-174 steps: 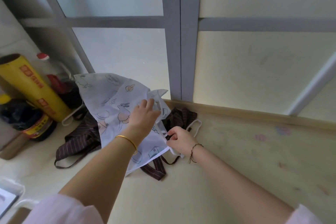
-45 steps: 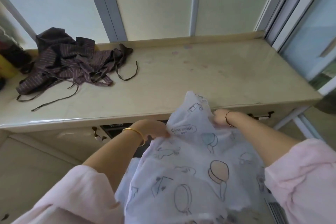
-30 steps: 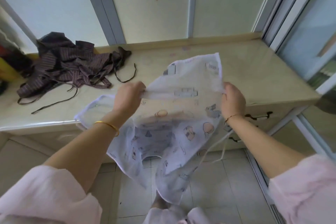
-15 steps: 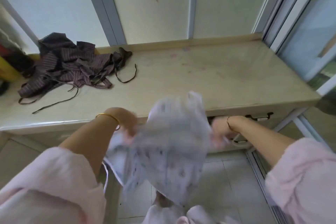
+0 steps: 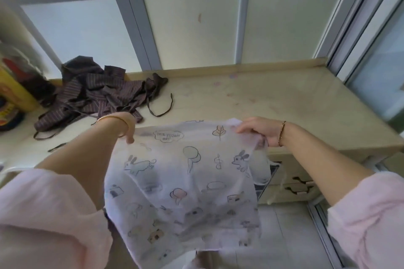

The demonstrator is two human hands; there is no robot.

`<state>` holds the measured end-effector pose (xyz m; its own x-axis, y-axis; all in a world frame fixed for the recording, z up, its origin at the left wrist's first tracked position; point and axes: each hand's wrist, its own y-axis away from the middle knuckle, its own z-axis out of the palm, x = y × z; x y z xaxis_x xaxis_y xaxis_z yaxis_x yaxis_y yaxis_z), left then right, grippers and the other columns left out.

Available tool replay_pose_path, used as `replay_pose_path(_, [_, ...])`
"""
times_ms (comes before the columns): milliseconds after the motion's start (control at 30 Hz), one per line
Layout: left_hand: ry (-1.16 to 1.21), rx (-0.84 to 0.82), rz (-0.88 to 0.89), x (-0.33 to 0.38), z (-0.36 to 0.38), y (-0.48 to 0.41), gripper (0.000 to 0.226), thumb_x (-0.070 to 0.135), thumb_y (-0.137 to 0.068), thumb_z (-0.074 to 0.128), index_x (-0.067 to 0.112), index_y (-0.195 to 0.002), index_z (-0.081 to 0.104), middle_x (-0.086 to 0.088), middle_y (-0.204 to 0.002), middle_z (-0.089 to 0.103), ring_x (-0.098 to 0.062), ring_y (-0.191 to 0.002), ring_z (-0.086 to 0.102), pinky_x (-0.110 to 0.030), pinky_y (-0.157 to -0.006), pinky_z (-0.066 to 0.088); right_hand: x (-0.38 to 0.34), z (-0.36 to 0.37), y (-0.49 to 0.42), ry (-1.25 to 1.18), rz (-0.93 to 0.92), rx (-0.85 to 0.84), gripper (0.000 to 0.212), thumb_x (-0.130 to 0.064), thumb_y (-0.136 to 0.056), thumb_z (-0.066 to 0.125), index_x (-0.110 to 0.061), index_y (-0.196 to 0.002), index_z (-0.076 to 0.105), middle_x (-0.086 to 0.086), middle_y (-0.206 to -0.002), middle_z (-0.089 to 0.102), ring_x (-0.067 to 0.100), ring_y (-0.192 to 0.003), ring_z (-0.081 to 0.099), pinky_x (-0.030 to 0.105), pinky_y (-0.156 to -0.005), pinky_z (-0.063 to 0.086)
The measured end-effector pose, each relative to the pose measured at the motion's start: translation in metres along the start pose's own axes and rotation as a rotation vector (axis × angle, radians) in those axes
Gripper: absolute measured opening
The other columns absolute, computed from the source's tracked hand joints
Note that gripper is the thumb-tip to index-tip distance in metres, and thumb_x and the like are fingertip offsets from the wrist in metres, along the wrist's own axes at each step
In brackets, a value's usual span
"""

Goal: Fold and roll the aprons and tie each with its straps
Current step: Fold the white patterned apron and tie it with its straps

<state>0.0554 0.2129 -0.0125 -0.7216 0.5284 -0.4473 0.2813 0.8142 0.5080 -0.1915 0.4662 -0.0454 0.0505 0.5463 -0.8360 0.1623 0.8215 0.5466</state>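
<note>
The left hand [image 5: 127,125] and right hand [image 5: 256,130] each pinched a top corner of the printed apron [image 5: 185,181], which hung before the surface [image 5: 262,98], where so light a grip on thin cloth risked dropping it to the floor [image 5: 286,231].

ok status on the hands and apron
Left hand, right hand: each grips a top corner of the white apron. Apron held spread before the counter, not folded. Striped apron heaped at back left, out of the way.
</note>
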Motion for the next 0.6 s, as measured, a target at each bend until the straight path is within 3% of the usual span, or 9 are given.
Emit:
replay_pose_path(67, [0.123, -0.140, -0.080, -0.013, -0.024, 0.013, 0.023, 0.028, -0.084, 0.069, 0.006, -0.086, 0.064, -0.004, -0.069, 0.062, -0.014, -0.061, 0.058, -0.025, -0.064, 0.050, -0.026, -0.004, -0.005, 0.066, -0.047, -0.087, 0.012, -0.007, -0.094, 0.051, -0.012, -0.084, 0.055, -0.005, -0.047, 0.055, 0.003, -0.030, 0.037, 0.014, -0.030, 0.024])
replay_pose_path(133, [0.332, -0.257, -0.196, -0.024, -0.052, 0.022, 0.012, 0.012, -0.089, 0.062, 0.005, -0.098, 0.065, -0.003, -0.050, 0.043, -0.011, -0.044, 0.036, -0.019, -0.042, 0.037, -0.052, -0.007, -0.015, 0.146, -0.109, -0.175, 0.015, -0.003, -0.096, 0.046, -0.011, -0.096, 0.059, -0.005, -0.055, 0.064, 0.001, -0.030, 0.039, 0.014, -0.030, 0.029])
replay_pose_path(200, [0.562, -0.111, -0.207, -0.027, -0.088, 0.006, 0.037, 0.002, -0.093, 0.052, -0.004, -0.129, 0.050, -0.008, -0.062, 0.042, -0.014, -0.055, 0.044, -0.018, -0.043, 0.041, -0.079, -0.011, -0.032, 0.078, -0.192, -0.223, 0.017, -0.002, -0.096, 0.045, -0.011, -0.101, 0.059, -0.002, -0.066, 0.069, 0.002, -0.032, 0.044, 0.015, -0.034, 0.037])
replay_pose_path(233, [0.623, 0.079, -0.172, -0.023, -0.114, -0.006, 0.040, 0.001, -0.095, 0.047, -0.008, -0.133, 0.043, -0.012, -0.076, 0.047, -0.020, -0.075, 0.057, -0.019, -0.061, 0.051, -0.091, -0.016, -0.043, -0.013, -0.249, -0.178, 0.017, -0.002, -0.096, 0.046, -0.011, -0.101, 0.060, 0.000, -0.071, 0.070, 0.004, -0.038, 0.051, 0.016, -0.039, 0.044])
replay_pose_path(300, [0.780, 0.567, -0.125, -0.007, -0.159, -0.030, 0.039, 0.002, -0.097, 0.040, -0.010, -0.134, 0.039, -0.023, -0.116, 0.052, -0.036, -0.122, 0.048, -0.035, -0.102, 0.040, -0.102, -0.025, -0.063, -0.291, -0.343, 0.055, 0.018, 0.001, -0.093, 0.049, -0.010, -0.101, 0.062, 0.004, -0.081, 0.070, 0.011, -0.059, 0.066, 0.019, -0.053, 0.054])
replay_pose_path(400, [0.822, 1.021, 0.192, 0.060, -0.237, -0.061, 0.049, -0.001, -0.090, 0.041, 0.005, -0.139, 0.038, -0.027, -0.145, 0.029, -0.041, -0.125, 0.042, -0.044, -0.101, 0.038, -0.092, -0.081, -0.104, -0.638, -0.303, 0.705, 0.017, -0.002, -0.091, 0.053, -0.003, -0.105, 0.062, 0.010, -0.079, 0.063, 0.017, -0.060, 0.062, 0.021, -0.051, 0.050])
replay_pose_path(467, [0.713, 1.057, 0.538, 0.125, -0.260, -0.081, 0.076, -0.002, -0.086, 0.051, 0.022, -0.150, 0.020, -0.022, -0.156, -0.001, -0.041, -0.129, 0.039, -0.044, -0.100, 0.040, -0.068, -0.121, -0.113, -0.616, -0.141, 1.094, 0.016, -0.004, -0.089, 0.055, -0.001, -0.103, 0.063, 0.012, -0.078, 0.061, 0.017, -0.055, 0.059, 0.021, -0.044, 0.045])
replay_pose_path(533, [0.469, 0.997, 0.681, 0.188, -0.256, -0.100, 0.083, 0.008, -0.089, 0.057, 0.031, -0.151, 0.007, -0.014, -0.157, -0.014, -0.037, -0.141, 0.019, -0.045, -0.109, 0.032, -0.038, -0.154, -0.107, -0.504, 0.042, 1.315, 0.026, -0.002, -0.090, 0.054, 0.003, -0.116, 0.059, 0.021, -0.105, 0.064, 0.029, -0.085, 0.066, 0.028, -0.068, 0.052])
replay_pose_path(600, [0.228, 0.880, 0.705, 0.231, -0.226, -0.123, 0.070, 0.022, -0.093, 0.054, 0.028, -0.150, 0.013, -0.011, -0.158, -0.010, -0.032, -0.145, 0.006, -0.044, -0.115, 0.023, -0.017, -0.176, -0.091, -0.414, 0.202, 1.459, 0.034, 0.001, -0.093, 0.049, 0.007, -0.127, 0.049, 0.024, -0.128, 0.055, 0.037, -0.114, 0.056, 0.038, -0.091, 0.044])
